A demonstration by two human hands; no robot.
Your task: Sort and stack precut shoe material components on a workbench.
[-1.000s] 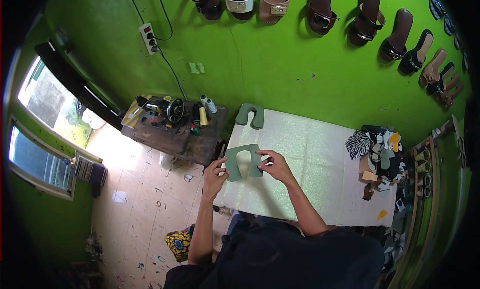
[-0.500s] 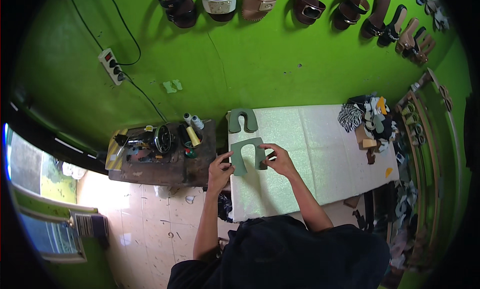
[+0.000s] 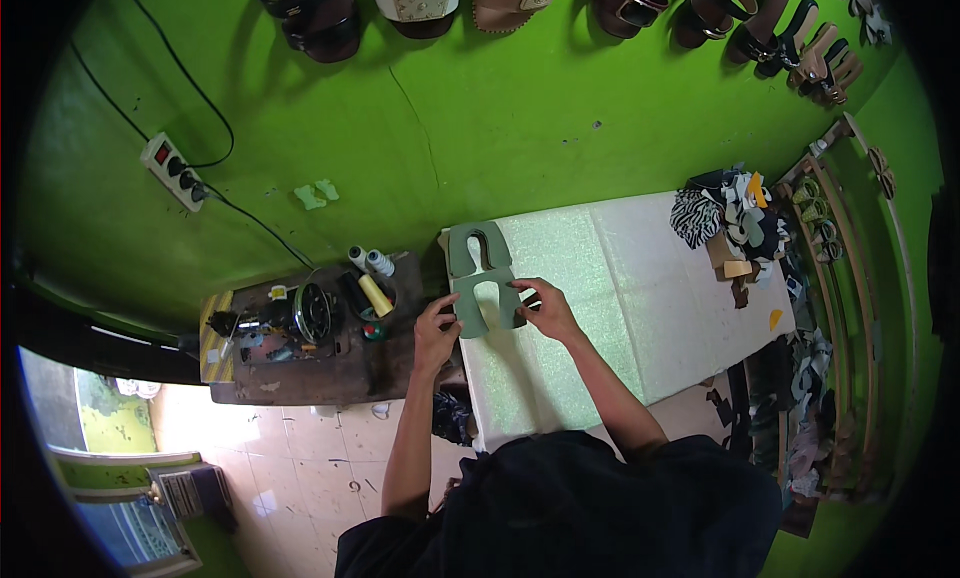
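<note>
A grey-green, arch-shaped flat piece [image 3: 469, 314] is held between my two hands over the left end of the white-covered table [image 3: 570, 278]. My left hand [image 3: 436, 334] pinches its left leg at the edge. The right leg is in the fingers of my right hand [image 3: 546, 311]. Just beyond it, near the far left corner of the table, lie stacked arch-shaped pieces [image 3: 461, 246] of the same colour. The held piece's top edge appears to meet or overlap the near ends of that stack; whether they touch I cannot tell.
On the left, a dark worktable holds a sewing machine [image 3: 300, 316] and thread cones [image 3: 378, 296]. Fabric scraps [image 3: 745, 218] are heaped at the table's far right. Sandals [image 3: 418, 6] line the wall above, and a power strip [image 3: 173, 173] hangs at left.
Both hands have moved the held piece slightly away from me, up against the stacked pieces in view. The head view has shifted a little, so the wall and worktable appear displaced.
</note>
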